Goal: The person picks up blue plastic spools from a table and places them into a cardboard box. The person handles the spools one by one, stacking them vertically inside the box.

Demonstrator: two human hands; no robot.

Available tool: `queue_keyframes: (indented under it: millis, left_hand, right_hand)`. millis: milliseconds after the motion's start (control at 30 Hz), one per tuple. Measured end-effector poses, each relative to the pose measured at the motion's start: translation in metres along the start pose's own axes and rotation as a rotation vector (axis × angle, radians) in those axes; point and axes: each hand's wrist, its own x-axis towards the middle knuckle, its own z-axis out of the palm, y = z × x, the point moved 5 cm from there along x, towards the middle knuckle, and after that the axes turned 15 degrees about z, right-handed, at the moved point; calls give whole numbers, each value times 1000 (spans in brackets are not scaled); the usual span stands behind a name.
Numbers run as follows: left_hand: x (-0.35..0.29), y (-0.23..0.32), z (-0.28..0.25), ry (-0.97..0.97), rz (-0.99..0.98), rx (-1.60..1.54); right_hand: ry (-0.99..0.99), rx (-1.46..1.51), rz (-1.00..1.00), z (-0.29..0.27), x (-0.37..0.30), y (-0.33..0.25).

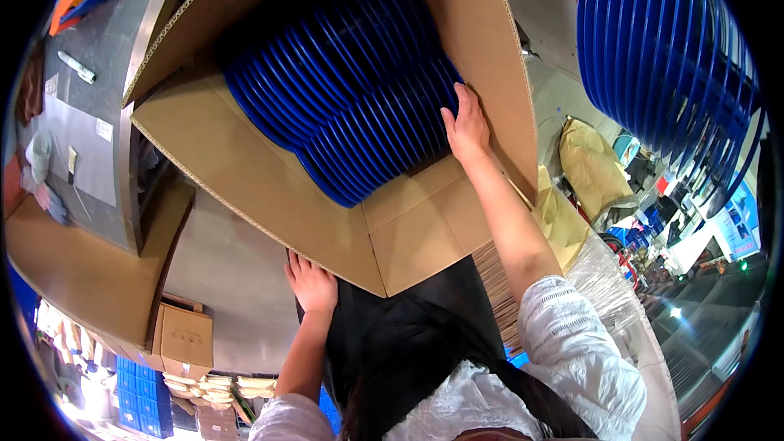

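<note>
An open cardboard box [245,159] stands in front of me with its flaps spread. Inside it are blue round-edged pieces [343,90], packed upright in two close rows; their exact kind I cannot tell. My right hand [468,126] reaches into the box, fingers stretched out, at the right end of the nearer row beside the box wall. Outside the near left flap, my left hand [314,284] lies with fingers extended against the cardboard edge. Neither hand grips anything visible. The far part of the rows lies in shadow.
To the upper right hangs or stands another stack of blue rounded pieces [653,41]. A metal worktable [94,163] on the left carries a white marker [77,67] and papers. Brown paper wrapping [590,165] and a bundle under clear film [608,286] are at right.
</note>
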Motion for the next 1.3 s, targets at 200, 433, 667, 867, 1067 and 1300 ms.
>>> queue_keyframes:
  millis: [200,433,667,867,1067,1300]
  left_hand:
    - [16,6,-7,-131,39,169]
    - [24,2,-7,-122,46,184]
    - [27,0,-2,-112,66,240]
    - [26,5,-6,-100,65,228]
    - [27,4,-6,-106,68,220]
    - [28,-3,4,-127,65,211]
  right_hand:
    - [-11,-76,81,2,6,-4]
    - [-19,-272,102,17,20,2]
    - [221,-330,-302,10,8,-12]
    - [21,-303,-490,0,11,-19]
    - [1,-156,-374,-4,10,-30]
    - [66,-170,-540,9,5,-32]
